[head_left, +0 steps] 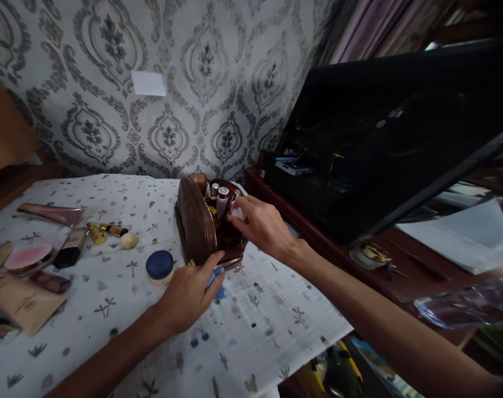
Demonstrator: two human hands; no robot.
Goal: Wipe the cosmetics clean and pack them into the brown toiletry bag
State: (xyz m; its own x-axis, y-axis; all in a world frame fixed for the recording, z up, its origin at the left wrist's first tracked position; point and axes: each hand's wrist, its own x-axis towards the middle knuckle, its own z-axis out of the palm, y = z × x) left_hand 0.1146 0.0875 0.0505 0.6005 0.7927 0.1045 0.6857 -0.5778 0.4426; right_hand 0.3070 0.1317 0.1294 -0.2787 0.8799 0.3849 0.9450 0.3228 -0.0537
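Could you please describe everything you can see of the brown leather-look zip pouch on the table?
The brown leather-look zip pouch stands on the white printed tablecloth, its smooth, rounded panel facing left. Its gold-coloured zip is open, showing slim silver-capped containers inside. The left hand touches its near edge; the right hand is at the opening.

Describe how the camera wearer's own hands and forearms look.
The ungloved left hand and ungloved right hand have slim fingers and no visible rings. The slender left forearm and slender right forearm are sleeveless where clear, without visible watch or bracelet. Finer detail is blurred.
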